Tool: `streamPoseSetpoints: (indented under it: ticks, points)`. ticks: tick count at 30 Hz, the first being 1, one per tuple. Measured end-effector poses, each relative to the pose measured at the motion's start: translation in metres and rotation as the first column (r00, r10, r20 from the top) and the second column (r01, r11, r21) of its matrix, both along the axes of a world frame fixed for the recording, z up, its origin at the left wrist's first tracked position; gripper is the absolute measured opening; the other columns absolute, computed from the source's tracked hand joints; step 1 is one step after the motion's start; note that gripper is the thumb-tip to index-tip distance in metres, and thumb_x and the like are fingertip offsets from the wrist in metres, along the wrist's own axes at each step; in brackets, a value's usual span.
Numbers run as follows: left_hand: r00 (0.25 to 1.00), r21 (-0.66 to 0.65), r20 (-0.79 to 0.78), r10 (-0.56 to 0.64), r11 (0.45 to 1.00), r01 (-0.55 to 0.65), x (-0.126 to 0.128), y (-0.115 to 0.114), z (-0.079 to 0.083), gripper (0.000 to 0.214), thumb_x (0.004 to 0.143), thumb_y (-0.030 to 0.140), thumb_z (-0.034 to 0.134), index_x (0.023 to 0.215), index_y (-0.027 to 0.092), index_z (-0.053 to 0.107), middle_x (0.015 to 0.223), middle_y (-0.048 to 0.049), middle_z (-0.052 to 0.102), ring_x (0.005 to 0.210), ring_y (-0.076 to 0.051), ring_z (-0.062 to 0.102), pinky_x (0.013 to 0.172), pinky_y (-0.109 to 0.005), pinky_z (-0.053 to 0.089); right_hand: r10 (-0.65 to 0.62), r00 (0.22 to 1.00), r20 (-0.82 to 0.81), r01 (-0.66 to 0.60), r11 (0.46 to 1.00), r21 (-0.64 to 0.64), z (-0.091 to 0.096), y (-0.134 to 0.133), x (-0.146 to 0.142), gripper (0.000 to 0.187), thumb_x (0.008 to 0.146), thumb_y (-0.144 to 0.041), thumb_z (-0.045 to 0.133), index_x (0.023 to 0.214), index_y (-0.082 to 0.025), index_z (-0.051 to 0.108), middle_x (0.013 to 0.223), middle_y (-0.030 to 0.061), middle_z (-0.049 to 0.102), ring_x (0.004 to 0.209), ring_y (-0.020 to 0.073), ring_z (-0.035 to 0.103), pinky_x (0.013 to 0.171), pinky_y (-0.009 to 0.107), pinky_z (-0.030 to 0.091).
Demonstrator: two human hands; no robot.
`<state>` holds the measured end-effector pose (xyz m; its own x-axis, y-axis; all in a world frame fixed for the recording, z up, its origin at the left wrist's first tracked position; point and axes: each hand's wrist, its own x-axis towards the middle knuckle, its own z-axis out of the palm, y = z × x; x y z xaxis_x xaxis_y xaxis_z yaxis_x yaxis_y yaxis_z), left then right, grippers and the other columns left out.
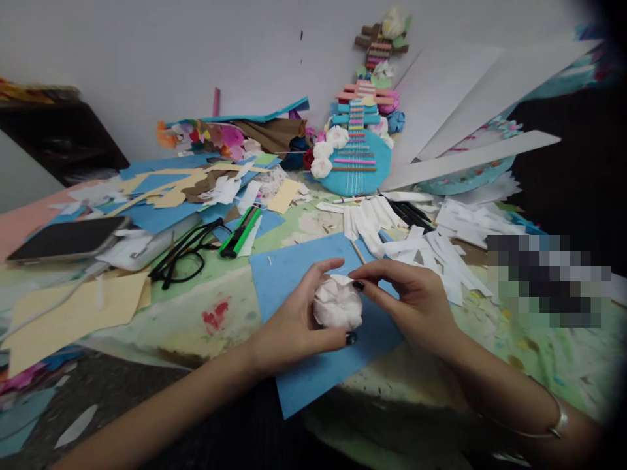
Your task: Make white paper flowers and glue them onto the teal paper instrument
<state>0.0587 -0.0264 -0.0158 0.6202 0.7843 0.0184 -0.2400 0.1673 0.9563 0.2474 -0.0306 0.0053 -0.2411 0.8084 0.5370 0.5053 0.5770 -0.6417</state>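
Observation:
A white paper flower (337,305) sits between both hands, above a blue paper sheet (313,365) at the table's front edge. My left hand (294,323) cups the flower from the left and below, fingers curled round it. Fingertips of my right hand (416,300) pinch the flower's upper right petals. Dark polish is on the nails, and a thin bangle (556,427) is on the right wrist.
Cut white paper strips (416,241) lie behind the hands. Black glasses (183,254), a green utility knife (241,232) and a phone (66,238) lie to the left among paper scraps. A blue paper guitar (360,147) with flowers leans on the wall.

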Motion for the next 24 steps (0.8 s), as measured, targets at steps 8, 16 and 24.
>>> streamPoseSetpoints:
  ticks: [8,16,24]
  points:
    - [0.980,-0.261,0.164,0.109,0.963,-0.063,0.0079,0.0006,0.0051,0.036,0.083,0.023,0.055,0.118,0.016,0.054,0.099,-0.0082,0.062,0.081,-0.019,0.060,0.069,-0.031,0.051,-0.004,1.000,0.005,0.003,0.996,0.089,0.0028,-0.0056,-0.0014,0.012,0.083,-0.009,0.060,0.088,-0.016,0.069,0.080,0.0030,0.072,0.071,0.0108,0.065,0.067,0.022,0.051]
    - [0.973,-0.279,0.198,0.116,0.959,-0.057,0.0081,0.0024,0.0059,0.024,0.080,0.013,0.057,0.101,0.015,0.067,0.090,-0.0049,0.067,0.081,-0.014,0.060,0.073,-0.023,0.047,0.078,0.995,0.067,-0.089,0.979,0.185,0.0056,-0.0085,0.0006,0.019,0.084,-0.006,0.057,0.091,-0.018,0.070,0.089,0.0058,0.072,0.081,0.0147,0.068,0.072,0.027,0.054]
    - [0.985,-0.212,0.156,0.077,0.976,-0.043,0.0051,0.0018,0.0009,0.028,0.080,0.028,0.067,0.105,0.017,0.064,0.089,-0.0030,0.065,0.079,-0.014,0.058,0.073,-0.024,0.043,0.095,0.978,0.185,-0.150,0.939,0.310,0.0078,-0.0102,0.0010,0.021,0.083,-0.005,0.057,0.093,-0.017,0.070,0.091,0.0092,0.071,0.082,0.0156,0.068,0.070,0.027,0.056]
